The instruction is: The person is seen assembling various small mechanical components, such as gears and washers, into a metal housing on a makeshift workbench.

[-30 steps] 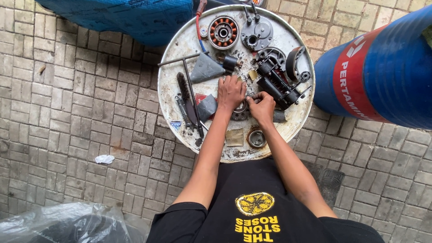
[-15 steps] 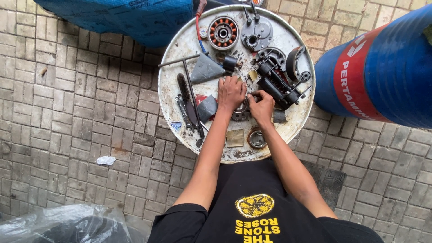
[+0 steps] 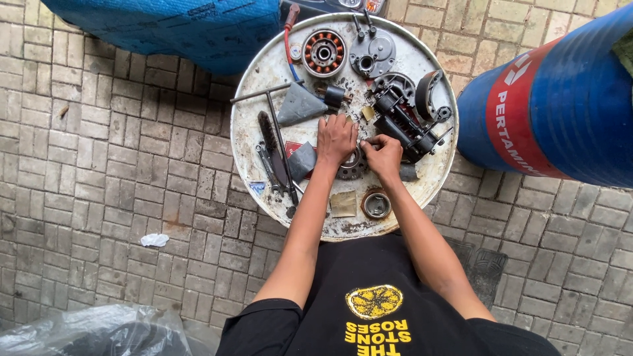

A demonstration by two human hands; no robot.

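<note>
Little has changed since a second ago: left hand point(image 3: 336, 138) stays flat, fingers open, pressing the round metal part point(image 3: 353, 165) on the drum top point(image 3: 257, 92). Right hand point(image 3: 382, 153) still pinches its edge; work remains mid-step.

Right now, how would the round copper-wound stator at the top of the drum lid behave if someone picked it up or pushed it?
The stator looks like metal with copper windings, so probably rigid and heavy for its size. It lies flat on the drum lid, so a push would likely slide it rather than roll it. Its exposed coils could be nicked by rough handling.
</note>
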